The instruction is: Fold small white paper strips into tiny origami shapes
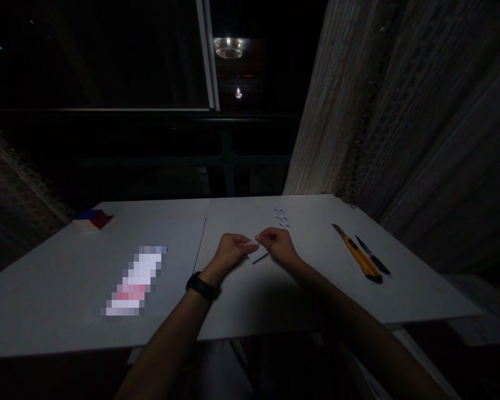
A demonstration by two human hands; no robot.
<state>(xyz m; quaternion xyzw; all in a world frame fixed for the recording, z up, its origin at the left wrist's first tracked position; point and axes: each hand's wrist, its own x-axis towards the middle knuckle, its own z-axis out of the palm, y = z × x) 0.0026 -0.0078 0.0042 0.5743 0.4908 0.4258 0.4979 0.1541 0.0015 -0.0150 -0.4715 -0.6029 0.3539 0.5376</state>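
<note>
Near the middle of the white table (316, 300), a small piece of white paper (258, 256) is pinched between both hands. My left hand (229, 249), with a black band on its wrist, grips the paper's left side between thumb and fingers. On the other side my right hand (278, 243) pinches the upper right of the same piece. The paper looks folded, but the dim light hides its creases. Just beyond my right hand lie several small paper pieces (282, 218) with dark markings.
A yellow box cutter (361, 258) and a dark pen (373, 255) lie at the right. At left are white sheets (181, 239), a lit, blurred-out phone (135, 283) and a blue, red and white block (92, 220). Curtains (325, 111) hang beside a dark window.
</note>
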